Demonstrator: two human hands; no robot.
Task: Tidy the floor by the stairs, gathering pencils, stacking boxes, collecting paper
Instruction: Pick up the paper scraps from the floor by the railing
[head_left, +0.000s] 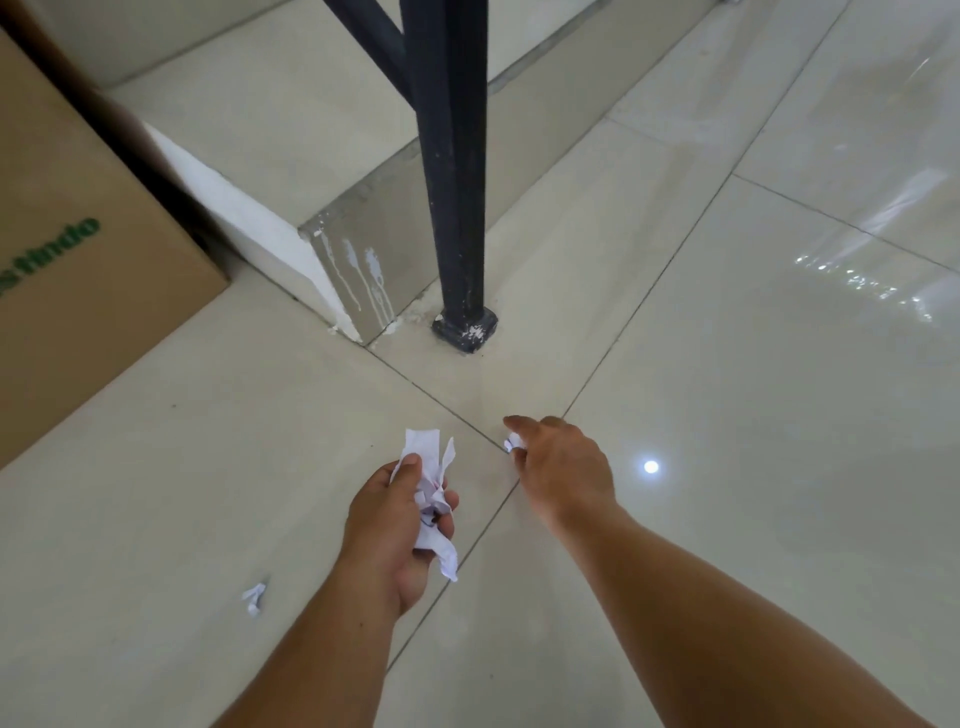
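The step in hand at this moment was the collecting of paper. My left hand (395, 525) was closed around a crumpled paper bundle (428, 467), with the thumb pressed on its top and the fingers curled under it, held a little above the floor (727, 415). My right hand (563, 462) was stretched forward and low, and its fingers were closed narrowly on a small scrap (513, 443) lying at the crossing of the tile joints. The thumb was hidden, so I could not tell if the scrap was already lifted or only touched against the tile.

In my judgement the next move called for a firm pinch, because such a small piece slips easily on a glossy tile. After that it had to be passed into the bundle without loosening the left grip. Then the reach had to go back and to the left, where a loose scrap (253, 598) lay on the floor, near my left forearm.

I counted three paper things: one bundle, one scrap at the right fingers, and one scrap lying free. There was one cardboard box (78, 291), standing at the left against the step (249, 119). One black post (457, 182) stood just beyond the hands. I saw no pencil.
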